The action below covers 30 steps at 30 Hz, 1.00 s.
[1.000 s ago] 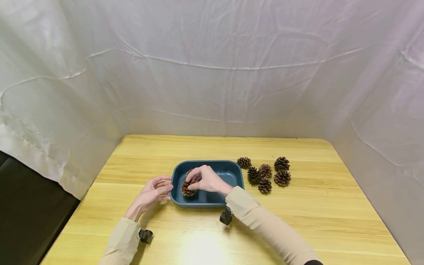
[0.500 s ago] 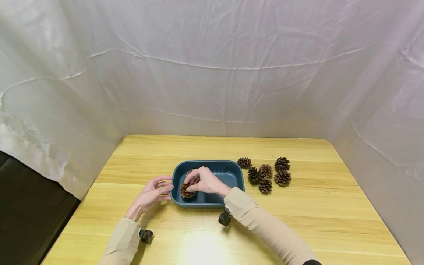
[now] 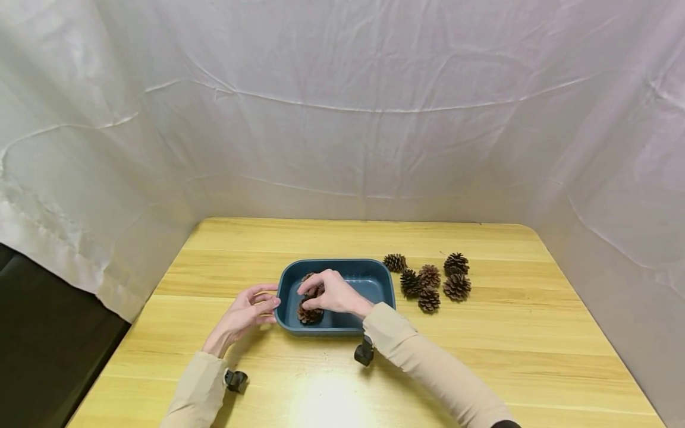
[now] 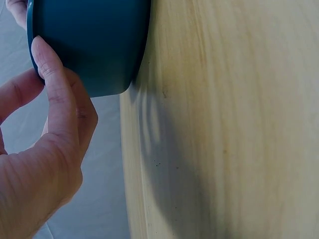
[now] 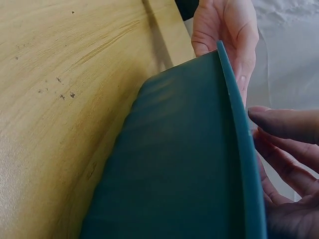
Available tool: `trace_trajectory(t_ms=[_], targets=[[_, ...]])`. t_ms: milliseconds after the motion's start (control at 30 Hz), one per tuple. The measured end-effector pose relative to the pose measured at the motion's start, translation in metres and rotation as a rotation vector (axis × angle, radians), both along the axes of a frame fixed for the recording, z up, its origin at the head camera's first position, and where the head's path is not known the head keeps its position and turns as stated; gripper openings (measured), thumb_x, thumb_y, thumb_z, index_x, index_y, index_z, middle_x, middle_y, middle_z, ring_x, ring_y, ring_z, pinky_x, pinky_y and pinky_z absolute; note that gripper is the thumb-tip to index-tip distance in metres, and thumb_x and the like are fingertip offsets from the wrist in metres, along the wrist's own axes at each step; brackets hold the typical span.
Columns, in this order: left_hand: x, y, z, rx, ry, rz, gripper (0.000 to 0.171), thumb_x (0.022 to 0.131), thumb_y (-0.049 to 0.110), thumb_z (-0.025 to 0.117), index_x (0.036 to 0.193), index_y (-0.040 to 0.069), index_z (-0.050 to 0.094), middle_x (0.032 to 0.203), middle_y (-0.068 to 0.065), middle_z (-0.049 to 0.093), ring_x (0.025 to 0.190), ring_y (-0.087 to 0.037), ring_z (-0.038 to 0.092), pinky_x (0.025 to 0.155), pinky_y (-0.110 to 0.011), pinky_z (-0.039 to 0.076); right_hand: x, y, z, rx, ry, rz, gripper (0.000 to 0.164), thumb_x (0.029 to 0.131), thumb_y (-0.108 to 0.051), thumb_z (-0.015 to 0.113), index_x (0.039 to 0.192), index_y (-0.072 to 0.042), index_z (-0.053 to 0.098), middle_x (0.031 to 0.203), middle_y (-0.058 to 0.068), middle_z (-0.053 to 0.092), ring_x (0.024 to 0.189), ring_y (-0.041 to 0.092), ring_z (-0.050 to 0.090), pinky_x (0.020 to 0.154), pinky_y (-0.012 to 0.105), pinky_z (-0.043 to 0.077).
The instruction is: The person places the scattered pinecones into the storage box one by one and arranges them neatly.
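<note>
Right hand [image 3: 333, 292] is over the left half of the tray [image 3: 369, 289], thumb and index apart, not pinching as far as I can see. Right wrist view agrees: fingers spread past the rim; the tray wall hides the cones there.

Two cones in the tray, left end. Near cone [image 3: 309, 314] sits just below the thumb tip, partly covered by it; can't tell if thumb and cone touch. Far cone [image 3: 314, 292] is behind the index, showing through the gap between index and thumb.

Left hand [image 3: 245, 309] is at the tray's left end, fingers spread, thumb tip against the outer wall by the rim, index at the rim edge. Left wrist view shows that contact.

Six loose cones [image 3: 429, 300] on the table [image 3: 481, 345], right of the tray, bunched; the leftmost is just beside the tray's far right corner.
</note>
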<state>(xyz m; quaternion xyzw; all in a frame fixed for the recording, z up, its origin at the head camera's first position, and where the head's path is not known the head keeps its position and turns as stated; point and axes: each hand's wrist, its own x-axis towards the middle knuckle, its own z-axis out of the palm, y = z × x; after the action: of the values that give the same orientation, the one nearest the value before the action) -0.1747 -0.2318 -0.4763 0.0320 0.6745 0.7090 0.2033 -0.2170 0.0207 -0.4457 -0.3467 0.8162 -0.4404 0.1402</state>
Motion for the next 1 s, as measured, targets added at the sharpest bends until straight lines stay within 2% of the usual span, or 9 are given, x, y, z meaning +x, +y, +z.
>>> trace_trajectory(t_ms=[400, 667, 867, 1000], targets=[[-0.001, 0.001, -0.001, 0.007, 0.005, 0.003, 0.055, 0.100, 0.003, 0.057, 0.146, -0.014, 0.030, 0.099, 0.000, 0.060, 0.076, -0.008, 0.065, 0.073, -0.025, 0.062, 0.000, 0.009, 0.002, -0.013, -0.033, -0.013, 0.024, 0.089, -0.009, 0.077, 0.111, -0.001, 0.075, 0.108, 0.016, 0.073, 0.090, 0.018, 0.067, 0.075, 0.017, 0.056], [-0.001, 0.001, -0.002, 0.005, 0.007, 0.007, 0.056, 0.100, 0.002, 0.057, 0.146, -0.015, 0.030, 0.099, 0.001, 0.060, 0.076, -0.007, 0.064, 0.073, -0.024, 0.062, 0.000, 0.021, -0.001, -0.023, -0.041, -0.044, 0.025, 0.090, -0.011, 0.076, 0.113, -0.003, 0.075, 0.113, 0.013, 0.073, 0.093, 0.022, 0.065, 0.078, 0.024, 0.057], [-0.001, 0.001, -0.003, 0.002, 0.009, 0.007, 0.057, 0.100, 0.002, 0.057, 0.146, -0.015, 0.029, 0.099, 0.001, 0.059, 0.076, -0.007, 0.064, 0.073, -0.024, 0.062, 0.003, 0.032, 0.002, -0.064, -0.038, -0.063, 0.028, 0.089, -0.011, 0.076, 0.115, -0.001, 0.073, 0.115, 0.018, 0.073, 0.095, 0.025, 0.068, 0.084, 0.029, 0.059], [0.000, 0.001, -0.002, -0.001, 0.009, 0.008, 0.057, 0.100, 0.002, 0.057, 0.146, -0.015, 0.029, 0.099, 0.002, 0.059, 0.076, -0.007, 0.064, 0.073, -0.024, 0.062, 0.006, 0.044, 0.006, -0.121, -0.041, -0.086, 0.028, 0.089, -0.009, 0.076, 0.115, 0.000, 0.073, 0.113, 0.024, 0.071, 0.098, 0.032, 0.067, 0.086, 0.036, 0.060]])
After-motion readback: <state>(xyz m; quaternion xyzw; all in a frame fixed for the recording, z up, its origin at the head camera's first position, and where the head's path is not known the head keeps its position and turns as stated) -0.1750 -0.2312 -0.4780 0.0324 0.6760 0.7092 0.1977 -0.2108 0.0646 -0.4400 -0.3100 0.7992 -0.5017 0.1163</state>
